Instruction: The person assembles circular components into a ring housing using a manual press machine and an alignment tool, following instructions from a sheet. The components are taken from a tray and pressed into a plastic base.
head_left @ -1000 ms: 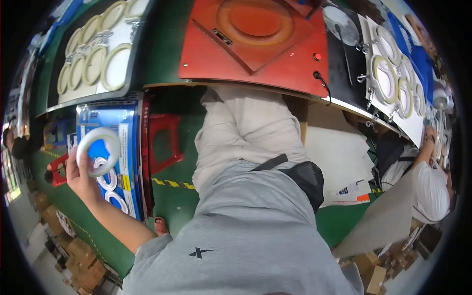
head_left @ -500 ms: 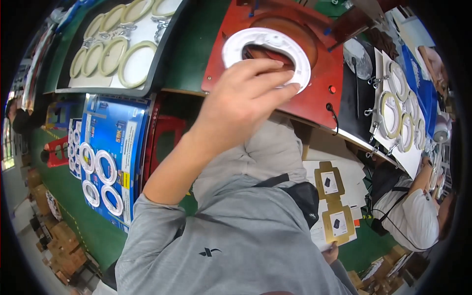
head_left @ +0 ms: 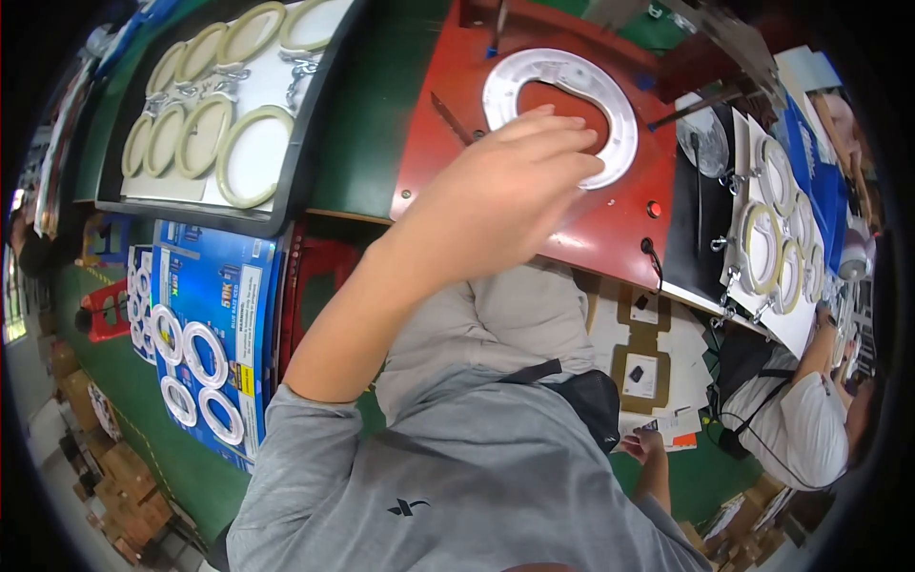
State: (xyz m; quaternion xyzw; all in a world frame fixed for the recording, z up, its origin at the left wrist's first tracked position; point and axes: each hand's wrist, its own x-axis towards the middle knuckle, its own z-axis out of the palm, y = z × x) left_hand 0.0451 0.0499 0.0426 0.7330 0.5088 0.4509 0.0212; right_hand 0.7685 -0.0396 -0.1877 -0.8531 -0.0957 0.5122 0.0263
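Note:
My left hand [head_left: 491, 195] reaches over the red machine plate [head_left: 434, 172]. Its fingers are bent over the near side of a white plastic ring [head_left: 618, 100], fingertips at the ring's oval opening; the thumb is hidden. Flat against the plate, the ring sits around the area of its round recess. Low at my right side, my right hand [head_left: 646, 443] has its fingers apart beside white sheets [head_left: 679, 422]. Just beyond it lies a flat brown cardboard box blank [head_left: 640, 381] with dark printed pictures.
At far left, a black-rimmed tray [head_left: 195, 217] holds several cream rings with chains. Below it, white rings [head_left: 205, 353] lie on a blue printed carton [head_left: 250, 334]. Right of the plate's red button [head_left: 653, 209] are more ringed pieces [head_left: 762, 248] and a co-worker [head_left: 796, 429].
The white ring, tilted in my left hand before, has shifted right and now lies flat on the plate. My right hand has moved up and off the box blank's near edge.

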